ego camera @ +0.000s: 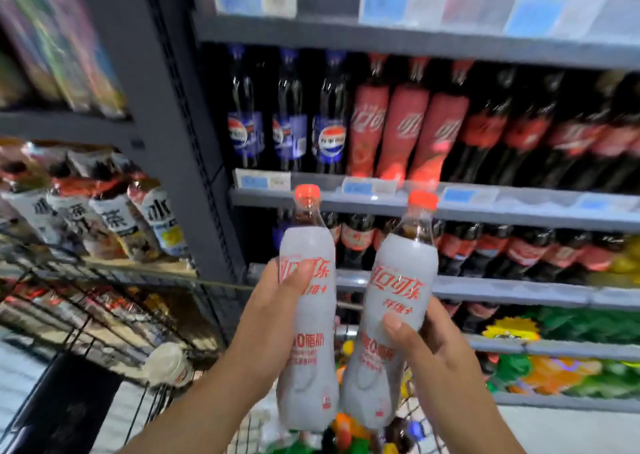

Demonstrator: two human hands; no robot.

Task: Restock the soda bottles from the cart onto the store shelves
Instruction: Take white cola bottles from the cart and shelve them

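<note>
Left hand [273, 318] fingers wrapped round left white-label bottle [308, 315], right hand [429, 346] fingers gripping right white-label bottle [388, 322]; both centre frame, near upright, above cart [349, 429], before soda shelves [450, 207].

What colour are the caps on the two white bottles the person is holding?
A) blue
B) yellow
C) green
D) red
D: the white-wrapped plastic soda bottle in the left hand and the matching one in the right hand both end in a round red screw cap.
</note>
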